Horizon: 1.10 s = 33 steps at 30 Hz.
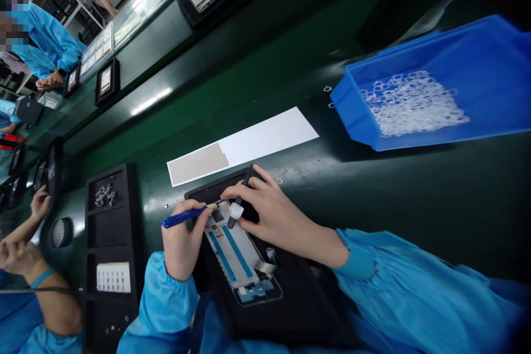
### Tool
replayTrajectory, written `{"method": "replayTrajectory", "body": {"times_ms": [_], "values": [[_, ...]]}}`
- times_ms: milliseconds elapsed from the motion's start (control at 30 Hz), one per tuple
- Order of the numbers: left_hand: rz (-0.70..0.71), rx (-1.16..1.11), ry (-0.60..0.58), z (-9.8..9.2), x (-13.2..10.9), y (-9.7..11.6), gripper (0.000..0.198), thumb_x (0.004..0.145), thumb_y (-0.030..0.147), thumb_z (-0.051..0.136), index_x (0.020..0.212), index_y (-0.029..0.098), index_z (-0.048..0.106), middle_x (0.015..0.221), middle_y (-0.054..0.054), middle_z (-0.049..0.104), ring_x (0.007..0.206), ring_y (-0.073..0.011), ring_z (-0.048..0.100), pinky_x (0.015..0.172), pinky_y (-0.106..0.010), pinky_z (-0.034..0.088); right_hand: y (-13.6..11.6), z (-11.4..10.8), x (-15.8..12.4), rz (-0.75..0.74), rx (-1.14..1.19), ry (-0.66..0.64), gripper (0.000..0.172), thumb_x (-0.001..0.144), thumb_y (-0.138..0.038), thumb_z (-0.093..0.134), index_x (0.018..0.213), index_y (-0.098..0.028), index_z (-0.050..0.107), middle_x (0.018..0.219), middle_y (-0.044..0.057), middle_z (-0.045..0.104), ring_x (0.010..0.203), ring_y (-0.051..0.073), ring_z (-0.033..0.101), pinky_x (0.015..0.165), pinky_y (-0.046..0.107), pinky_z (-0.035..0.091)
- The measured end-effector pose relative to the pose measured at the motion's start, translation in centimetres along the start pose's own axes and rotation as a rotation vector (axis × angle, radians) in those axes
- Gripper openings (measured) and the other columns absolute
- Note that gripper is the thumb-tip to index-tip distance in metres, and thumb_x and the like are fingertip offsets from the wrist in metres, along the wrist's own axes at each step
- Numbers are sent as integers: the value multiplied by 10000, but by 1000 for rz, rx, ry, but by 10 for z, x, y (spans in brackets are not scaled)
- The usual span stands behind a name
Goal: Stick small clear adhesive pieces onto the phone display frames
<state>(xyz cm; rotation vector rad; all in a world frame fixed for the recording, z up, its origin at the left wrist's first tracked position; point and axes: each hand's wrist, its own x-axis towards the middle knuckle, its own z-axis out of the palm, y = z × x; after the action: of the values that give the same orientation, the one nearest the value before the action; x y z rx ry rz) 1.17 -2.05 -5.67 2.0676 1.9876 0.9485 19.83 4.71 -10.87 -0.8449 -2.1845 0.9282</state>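
A: While the phone frame (pixel 243 257) is lying in the black fixture tray (pixel 290 298) at the near centre, a blue-handled tool (pixel 185 215) is gripped in the closed left hand (pixel 180 243), its pale tip laid on the frame's far end.

B: And the right hand (pixel 265 213)?

A: A dark slim tool (pixel 239 199) is pinched between its fingers, just above a small white part (pixel 235 211) set at the frame's far corner.

B: What could be spoiled from here?

A: It is judged that the white part could be nudged out of place if either tip were pressed sideways, and the frame could be scratched if the dark tool slipped. The white-and-grey sheet (pixel 243 146) just beyond could be brushed by the right fingers.

B: Is any writing to be read?

A: None can be made out. Only blue stripes are seen on the frame; the card (pixel 113 277) in the black compartment tray (pixel 110 249) on the left is printed with small marks, too small to be told. No label is visible on the blue bin (pixel 357 116) of clear pieces at far right.
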Motion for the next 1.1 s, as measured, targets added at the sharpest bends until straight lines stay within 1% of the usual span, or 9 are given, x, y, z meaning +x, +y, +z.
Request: {"method": "replayTrajectory", "body": {"times_ms": [167,333,500,633,800,900,1000,1100], "values": [[21,38,1,-1,0,3,107,925,301,620,920,197,597,828,-9,691,765,-146,705,680,-234,572,0,0,0,-4,-15,9,339,799,-120,548,1119,-232,539,1020,32,658,971,243,588,1168,623,194],[68,125,-62,-1,2,11,91,948,283,580,949,192,575,830,-16,683,748,-142,695,655,-216,545,1,2,-1,-4,-14,12,312,824,-134,539,1120,-231,543,986,36,648,961,242,583,1163,624,198],[116,238,-93,-1,7,18,82,954,272,566,920,197,566,819,-13,680,698,-137,682,604,-207,510,2,3,-2,-7,-16,2,329,830,-137,557,1145,-227,535,990,36,644,959,236,576,1170,620,177],[105,181,-119,-2,5,16,63,951,255,569,922,202,552,808,-3,666,710,-133,679,614,-199,511,1,2,-2,-6,-20,7,328,822,-128,560,1135,-227,537,1000,38,656,963,240,584,1161,629,198],[54,73,-80,-1,-4,10,65,932,226,603,920,209,541,827,-2,668,778,-135,693,685,-202,536,0,2,-2,-5,-30,20,328,813,-119,559,1120,-230,543,1022,42,680,979,247,596,1155,627,218],[66,115,-96,0,-2,12,56,941,240,588,918,208,549,812,-4,665,747,-135,687,653,-205,529,0,2,-2,-1,-39,6,332,817,-120,561,1131,-227,547,1025,49,680,978,249,594,1155,633,214],[90,185,-144,-1,6,16,75,945,260,581,895,206,568,803,-3,669,695,-126,673,598,-197,505,-1,1,-2,8,-55,-8,344,823,-134,557,1153,-232,551,1030,49,681,975,256,594,1152,639,218],[91,193,-185,-2,12,16,85,940,270,588,883,207,587,819,-5,683,698,-126,674,592,-194,499,-1,2,-2,6,-64,-5,354,822,-141,550,1163,-234,556,1024,47,683,970,260,597,1152,638,221]]}}
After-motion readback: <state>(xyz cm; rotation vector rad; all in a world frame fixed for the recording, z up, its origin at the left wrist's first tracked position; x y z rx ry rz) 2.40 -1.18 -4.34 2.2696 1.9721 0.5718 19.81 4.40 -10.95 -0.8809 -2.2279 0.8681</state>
